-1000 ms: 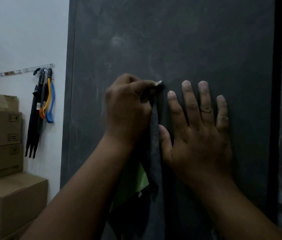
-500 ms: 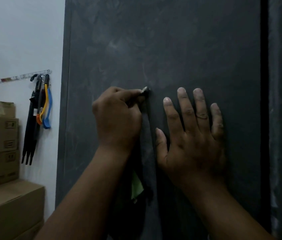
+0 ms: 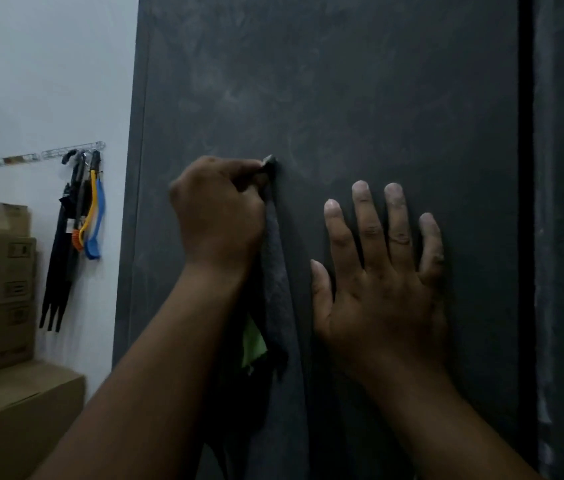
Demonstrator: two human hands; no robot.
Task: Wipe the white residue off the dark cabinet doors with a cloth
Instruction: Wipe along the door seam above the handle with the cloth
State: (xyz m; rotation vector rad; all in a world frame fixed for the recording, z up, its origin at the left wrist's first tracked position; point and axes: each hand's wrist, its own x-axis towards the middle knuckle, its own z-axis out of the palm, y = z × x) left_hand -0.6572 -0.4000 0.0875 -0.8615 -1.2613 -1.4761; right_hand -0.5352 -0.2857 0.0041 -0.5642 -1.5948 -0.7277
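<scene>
Mid-wipe on the dark cabinet door (image 3: 360,98). My left hand (image 3: 218,216) grips the cloth (image 3: 275,292) in a fist, its tip pressed to the door, the rest hanging to 6 o'clock. My right hand (image 3: 380,282), at 3 o'clock of it, lies flat, fingers spread, bracing. White residue (image 3: 235,95) smears at 12 o'clock; next I'd probably rub upward there.

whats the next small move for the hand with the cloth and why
Probably rub the cloth up and right: the left hand pinches it against the door, hazy white residue shows just above, and the right hand lies flat, bracing.
</scene>
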